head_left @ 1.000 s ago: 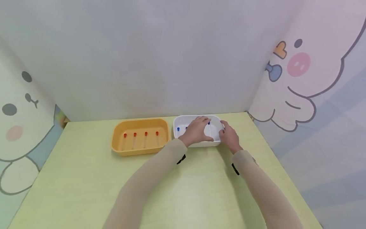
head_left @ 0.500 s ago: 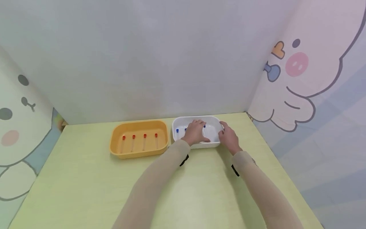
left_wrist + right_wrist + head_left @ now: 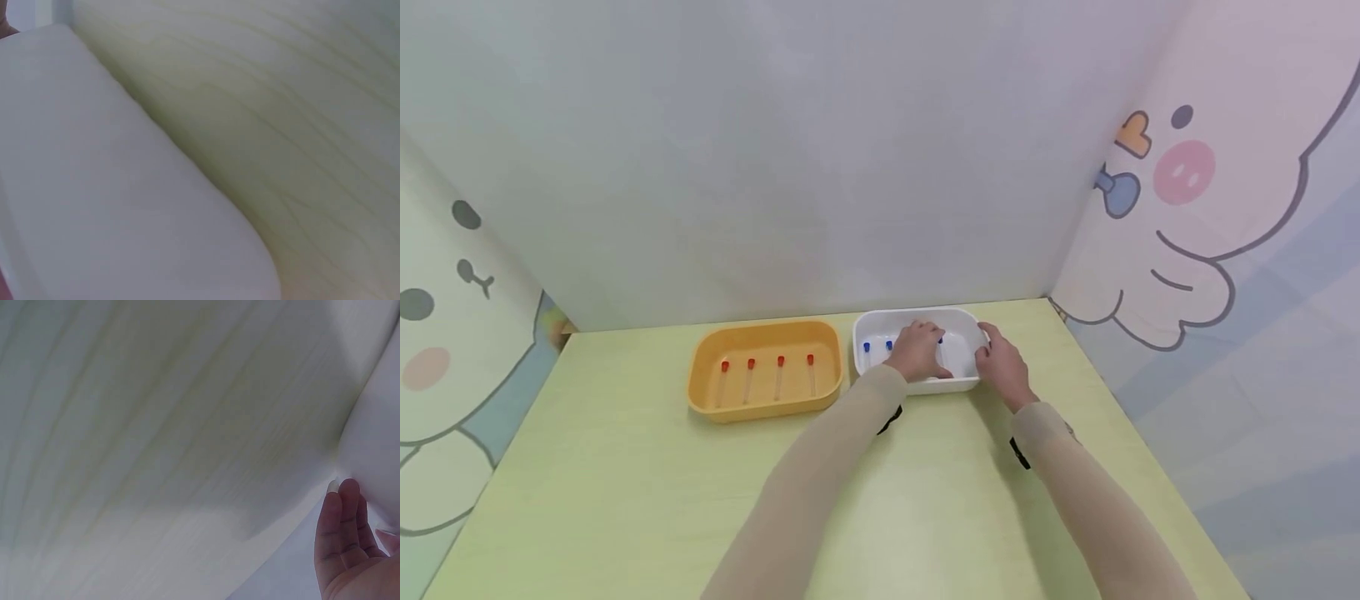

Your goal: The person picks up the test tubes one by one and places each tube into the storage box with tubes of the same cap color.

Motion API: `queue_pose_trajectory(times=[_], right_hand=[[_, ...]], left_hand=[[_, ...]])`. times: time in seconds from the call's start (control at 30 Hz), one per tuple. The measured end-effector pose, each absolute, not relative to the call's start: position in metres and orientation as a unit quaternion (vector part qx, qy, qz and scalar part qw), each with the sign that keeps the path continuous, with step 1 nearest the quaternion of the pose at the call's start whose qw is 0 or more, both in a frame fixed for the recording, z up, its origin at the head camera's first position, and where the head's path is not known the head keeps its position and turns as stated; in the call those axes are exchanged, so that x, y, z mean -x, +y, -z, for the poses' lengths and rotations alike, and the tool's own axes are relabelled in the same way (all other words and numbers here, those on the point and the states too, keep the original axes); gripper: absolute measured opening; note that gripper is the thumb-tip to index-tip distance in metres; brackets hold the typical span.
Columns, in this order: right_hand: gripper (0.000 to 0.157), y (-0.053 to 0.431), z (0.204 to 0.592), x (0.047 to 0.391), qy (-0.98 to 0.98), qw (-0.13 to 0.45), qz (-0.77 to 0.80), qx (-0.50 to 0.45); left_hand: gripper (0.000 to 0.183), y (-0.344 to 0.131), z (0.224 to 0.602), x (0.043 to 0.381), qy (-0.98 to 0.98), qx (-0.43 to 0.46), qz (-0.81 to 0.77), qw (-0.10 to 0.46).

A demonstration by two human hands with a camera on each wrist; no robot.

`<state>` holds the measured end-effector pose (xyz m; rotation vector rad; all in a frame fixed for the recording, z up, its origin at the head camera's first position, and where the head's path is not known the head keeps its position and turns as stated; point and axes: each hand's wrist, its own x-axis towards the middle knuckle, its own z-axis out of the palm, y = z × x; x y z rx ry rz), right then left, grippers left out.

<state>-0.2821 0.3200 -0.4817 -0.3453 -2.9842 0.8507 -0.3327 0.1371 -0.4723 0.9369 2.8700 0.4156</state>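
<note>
In the head view my left hand (image 3: 917,352) reaches into the white tray (image 3: 880,317), fingertips by a blue cap (image 3: 941,340) and thumb at the near end. It seems to pinch a thin, clear blue-capped tube lengthwise, though the hand hides much of it. Two more blue-capped tubes (image 3: 867,348) lie to its left. My right hand (image 3: 1003,367) grips the tray's right end; in the right wrist view its fingers (image 3: 349,531) lie along the outer wall (image 3: 381,425). The left wrist view holds mostly the tray's outer wall (image 3: 125,175).
Left of the white tray stands a yellow tray (image 3: 767,410) with several red-capped tubes (image 3: 780,375) in a row. Both trays sit near the back edge of the pale table (image 3: 625,483). A white wall (image 3: 790,167) rises behind, with cartoon-printed walls at both sides.
My left hand has shifted slightly left inside the white tray, and the blue-capped tube by its fingertips has moved left with it. The right hand keeps its grip on the tray's end.
</note>
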Motion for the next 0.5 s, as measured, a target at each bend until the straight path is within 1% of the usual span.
queue_pose_trajectory(times=[0.33,0.5], right_hand=[[0.057,0.322,0.482,0.280,-0.956,0.011,-0.271,0.113],[0.057,0.320,0.480,0.281,-0.954,0.006,-0.280,0.108]], left_hand=[[0.087,0.148,0.483,0.336,0.945,-0.307,-0.101,0.059],[0.086,0.148,0.484,0.337,0.945,-0.298,-0.113,0.073]])
